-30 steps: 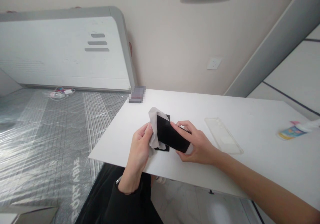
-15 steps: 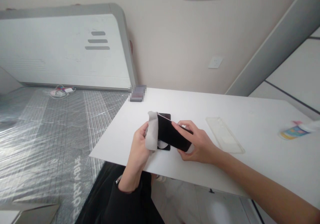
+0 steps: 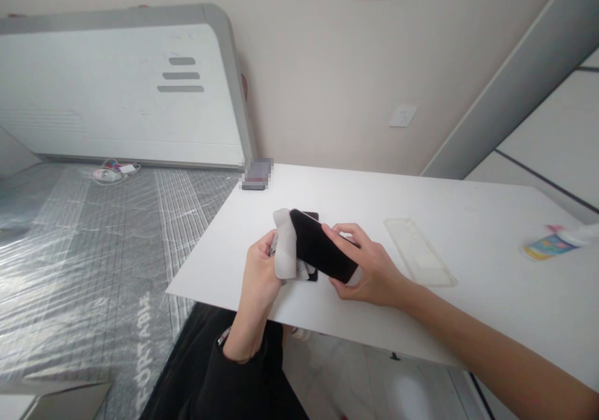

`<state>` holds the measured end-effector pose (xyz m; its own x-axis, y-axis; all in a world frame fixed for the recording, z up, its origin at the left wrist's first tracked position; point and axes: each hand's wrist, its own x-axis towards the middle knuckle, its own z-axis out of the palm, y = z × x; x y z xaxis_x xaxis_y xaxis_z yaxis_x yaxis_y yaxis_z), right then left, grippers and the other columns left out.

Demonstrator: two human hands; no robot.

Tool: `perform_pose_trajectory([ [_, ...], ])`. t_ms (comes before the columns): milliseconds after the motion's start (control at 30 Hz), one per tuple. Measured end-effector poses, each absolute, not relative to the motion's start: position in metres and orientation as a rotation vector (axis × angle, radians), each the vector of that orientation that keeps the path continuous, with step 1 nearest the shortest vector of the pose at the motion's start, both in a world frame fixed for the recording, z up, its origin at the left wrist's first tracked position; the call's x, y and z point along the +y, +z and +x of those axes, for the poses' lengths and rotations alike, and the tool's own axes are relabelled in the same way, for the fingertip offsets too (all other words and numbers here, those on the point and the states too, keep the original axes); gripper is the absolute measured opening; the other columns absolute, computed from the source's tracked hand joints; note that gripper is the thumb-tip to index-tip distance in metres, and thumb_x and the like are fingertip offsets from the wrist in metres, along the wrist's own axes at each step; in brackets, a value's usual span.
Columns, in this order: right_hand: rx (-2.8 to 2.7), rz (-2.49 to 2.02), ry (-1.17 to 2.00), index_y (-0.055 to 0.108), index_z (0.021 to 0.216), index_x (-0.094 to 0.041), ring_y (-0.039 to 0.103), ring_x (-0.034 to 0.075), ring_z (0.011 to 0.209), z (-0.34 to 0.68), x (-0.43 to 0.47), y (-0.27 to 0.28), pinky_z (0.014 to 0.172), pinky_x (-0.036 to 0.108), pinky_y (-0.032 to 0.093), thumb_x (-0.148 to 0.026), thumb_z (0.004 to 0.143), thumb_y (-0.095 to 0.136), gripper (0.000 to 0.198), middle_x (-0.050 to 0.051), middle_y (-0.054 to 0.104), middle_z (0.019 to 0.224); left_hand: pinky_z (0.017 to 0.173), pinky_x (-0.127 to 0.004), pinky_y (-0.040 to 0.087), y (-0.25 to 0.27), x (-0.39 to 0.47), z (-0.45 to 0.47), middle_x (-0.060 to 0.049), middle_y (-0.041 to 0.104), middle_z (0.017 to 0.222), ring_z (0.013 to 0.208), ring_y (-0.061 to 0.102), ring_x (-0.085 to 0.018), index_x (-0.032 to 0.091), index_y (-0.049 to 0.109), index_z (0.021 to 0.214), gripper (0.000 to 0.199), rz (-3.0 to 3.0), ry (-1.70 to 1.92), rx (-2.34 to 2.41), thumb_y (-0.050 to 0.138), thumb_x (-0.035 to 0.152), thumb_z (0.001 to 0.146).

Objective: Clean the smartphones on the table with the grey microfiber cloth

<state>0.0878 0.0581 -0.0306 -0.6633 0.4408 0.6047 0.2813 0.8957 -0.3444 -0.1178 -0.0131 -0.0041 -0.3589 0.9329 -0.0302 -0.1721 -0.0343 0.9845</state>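
Note:
My right hand grips a black smartphone by its near right end, thumb and fingers along opposite edges. The phone is tilted above the white table. In my left hand is a pale grey-white wipe, folded and pressed against the far left end of the phone. Beneath the phone, partly hidden, lies another dark flat object on the table. A clear phone case rests to the right of my right hand.
A spray bottle with a blue and yellow label is at the table's right. A dark flat item, blurred, sits at the far left corner. Left of the table is a plastic-wrapped mattress with a white cable on it.
The wipe and the phone's left end have shifted slightly left. More of the wipe's crumpled lower part shows under the phone. My right hand keeps its hold.

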Motion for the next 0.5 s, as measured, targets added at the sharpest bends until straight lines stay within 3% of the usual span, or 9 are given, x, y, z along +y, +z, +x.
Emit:
perform_pose_trajectory([
  [500, -2.353, -0.521, 0.336, 0.024, 0.169, -0.029, 0.074, 0.026, 0.102, 0.0889, 0.057, -0.026, 0.073, 0.032, 0.066, -0.019, 0.078, 0.067, 0.101, 0.016, 0.057, 0.134, 0.066, -0.024, 0.047, -0.0072, -0.0114, -0.1164, -0.001, 0.076, 0.075, 0.07, 0.064, -0.017, 0.018, 0.078, 0.082, 0.022, 0.886, 1.589, 1.28, 0.087, 0.034, 0.07],
])
